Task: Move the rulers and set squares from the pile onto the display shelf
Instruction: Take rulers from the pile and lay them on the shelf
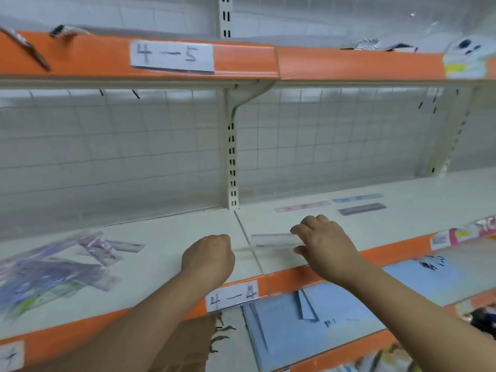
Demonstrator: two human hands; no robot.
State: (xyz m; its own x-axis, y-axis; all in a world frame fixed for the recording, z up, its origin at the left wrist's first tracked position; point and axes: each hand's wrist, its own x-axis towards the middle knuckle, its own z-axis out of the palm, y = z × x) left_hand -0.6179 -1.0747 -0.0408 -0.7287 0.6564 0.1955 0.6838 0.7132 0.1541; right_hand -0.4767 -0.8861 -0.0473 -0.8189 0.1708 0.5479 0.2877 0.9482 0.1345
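Three rulers (361,209) are lying placed on the display shelf (418,221), the right hand (326,248) is pinching a fourth, clear ruler (271,240) onto it, the left hand (208,260) is curling into an apparently empty fist, and the pile (53,272) is waiting at the left, seemingly mostly unmoved.

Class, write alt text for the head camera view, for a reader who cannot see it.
A person's right hand pinches a clear ruler on a white display shelf labelled 4-4, the left hand fisted beside it. A pile of rulers and set squares lies to the left; three rulers lie further back.
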